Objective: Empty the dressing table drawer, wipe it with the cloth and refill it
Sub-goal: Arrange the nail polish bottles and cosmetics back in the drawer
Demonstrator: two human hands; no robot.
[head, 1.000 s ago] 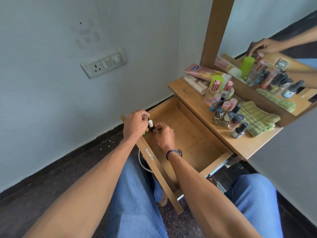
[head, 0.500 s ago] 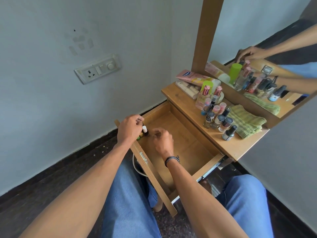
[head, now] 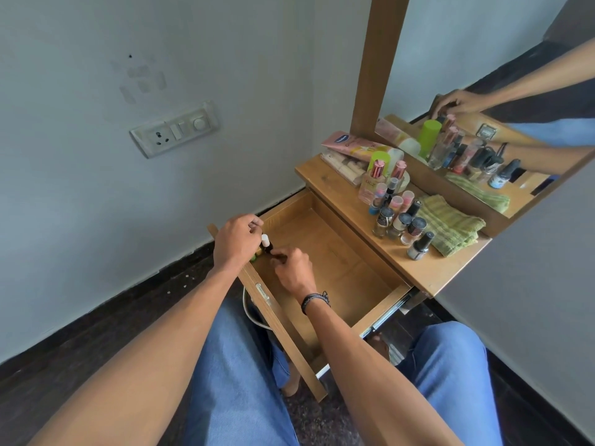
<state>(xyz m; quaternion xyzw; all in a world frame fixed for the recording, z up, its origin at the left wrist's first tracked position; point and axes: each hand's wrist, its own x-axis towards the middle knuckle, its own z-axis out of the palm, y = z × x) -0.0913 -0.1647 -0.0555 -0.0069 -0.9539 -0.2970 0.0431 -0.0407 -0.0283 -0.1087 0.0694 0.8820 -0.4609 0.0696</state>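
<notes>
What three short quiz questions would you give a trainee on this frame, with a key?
1. True or false: the green cloth lies folded on the table top, outside the drawer.
2. Where are the left hand and right hand working? A) at the drawer's front corner nearest the wall with the socket; B) over the cloth; C) at the mirror.
3. Fill in: the small bottle between the hands has a ____ cap.
Key: 1 true; 2 A; 3 white.
</notes>
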